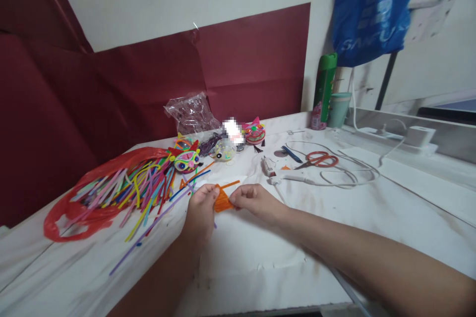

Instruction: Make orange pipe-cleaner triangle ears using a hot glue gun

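Between my two hands is a flat orange piece of pipe cleaners (pixel 223 202) laid side by side, with one loose end sticking out to the upper right. The fingers of my left hand (pixel 203 203) pinch its left edge. My right hand (pixel 256 200) pinches its right edge between thumb and fingers. Both hands are above a white sheet at the front of the marble-patterned table (pixel 275 277). Just left of my left hand lie loose pipe cleaners, among them a long purple one (pixel 148 233).
A red plastic bag (pixel 59 223) spills many-coloured pipe cleaners (pixel 126 183) at left. Decorated animal-face figures (pixel 187 159) stand behind. Rightward lie a hot glue gun (pixel 268 166), orange-handled scissors (pixel 323 159), a blue cutter (pixel 291 154) and a white cable. A green spray can (pixel 324 91) stands at the back.
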Tool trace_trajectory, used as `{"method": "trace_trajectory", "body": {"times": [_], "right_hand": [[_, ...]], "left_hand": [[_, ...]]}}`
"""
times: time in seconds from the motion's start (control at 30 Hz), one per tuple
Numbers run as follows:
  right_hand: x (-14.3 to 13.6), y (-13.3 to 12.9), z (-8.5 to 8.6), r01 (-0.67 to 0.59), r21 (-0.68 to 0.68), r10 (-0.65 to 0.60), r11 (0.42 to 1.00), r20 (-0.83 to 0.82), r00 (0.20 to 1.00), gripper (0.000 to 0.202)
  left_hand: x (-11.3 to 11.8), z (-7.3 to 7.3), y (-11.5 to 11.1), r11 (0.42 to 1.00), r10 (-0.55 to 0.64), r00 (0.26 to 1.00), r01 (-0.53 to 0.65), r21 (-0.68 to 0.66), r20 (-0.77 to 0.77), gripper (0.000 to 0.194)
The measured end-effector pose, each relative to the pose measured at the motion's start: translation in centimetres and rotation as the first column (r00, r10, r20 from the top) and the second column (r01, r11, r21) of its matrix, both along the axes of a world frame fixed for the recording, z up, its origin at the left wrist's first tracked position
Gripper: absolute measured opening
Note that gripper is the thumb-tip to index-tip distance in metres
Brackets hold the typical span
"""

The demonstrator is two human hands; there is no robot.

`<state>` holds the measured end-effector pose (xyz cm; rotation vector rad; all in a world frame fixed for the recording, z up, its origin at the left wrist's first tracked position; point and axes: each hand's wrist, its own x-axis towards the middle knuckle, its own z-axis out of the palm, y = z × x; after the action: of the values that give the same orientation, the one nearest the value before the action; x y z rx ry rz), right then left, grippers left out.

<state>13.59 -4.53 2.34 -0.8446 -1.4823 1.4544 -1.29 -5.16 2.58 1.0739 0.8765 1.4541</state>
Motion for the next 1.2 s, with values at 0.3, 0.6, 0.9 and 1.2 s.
{"method": "trace_trajectory", "body": {"times": [0.3,0.6,0.9,1.2], "right_hand": [[0.1,0.4,-0.3,0.068,0.046,-0.071,0.997,0.065,0.995,0.011],[0.1,0.3,-0.1,0.037,0.062,-0.039,0.997,0.034,0.999,0.027],[0.3,0.4,-0.1,0.006,0.022,-0.004,1.000,-0.067,0.998,0.030],[0.1,0.7,-0.2,0.067,-0.025,-0.067,0.997,0.004,0.998,0.011]], "left_hand": [[0.3,0.0,-0.2,1.000,0.004,0.997,-0.002,0.025,-0.083,0.020],[0.0,0.3,0.0,1.000,0.017,1.000,-0.017,-0.015,-0.005,0.015],[0.0,0.6,-0.1,0.999,0.043,0.999,-0.043,0.034,0.018,0.015],[0.1,-0.4,0.6,0.997,0.052,0.998,-0.054,0.056,0.026,0.026]]}}
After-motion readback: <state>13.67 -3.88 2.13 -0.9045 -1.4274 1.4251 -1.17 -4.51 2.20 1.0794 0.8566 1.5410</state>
